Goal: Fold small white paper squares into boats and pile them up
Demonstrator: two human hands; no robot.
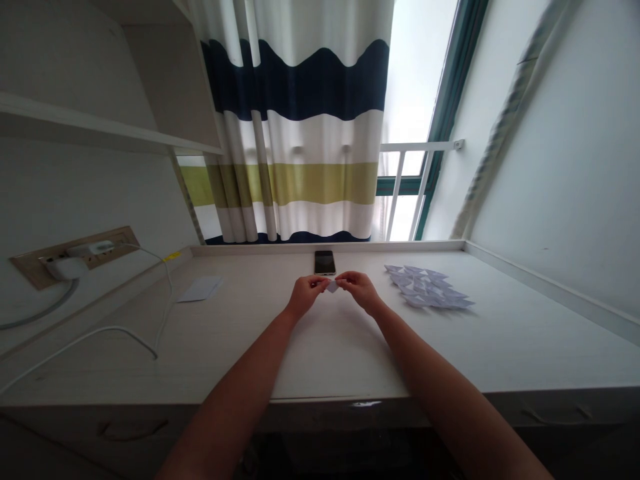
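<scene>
Between my two hands is a small piece of folded white paper [333, 286], its lower end coming to a point. My left hand [306, 293] pinches its left side with thumb and fingers. On the right side, my right hand [359, 288] grips it the same way. Just behind the hands a dark-screened phone [325, 262] lies on the white desk [340, 360]. Off to the right rests a group of folded paper pieces [427, 288], pointed and laid in overlapping rows. A stack of flat white paper [200, 289] lies on the left.
A white cable [163, 320] runs across the desk's left side from a charger in the wall socket [75, 257]. A raised rim [280, 249] edges the desk at the back, before a striped curtain [300, 140]. Shelves [100, 127] overhang the left.
</scene>
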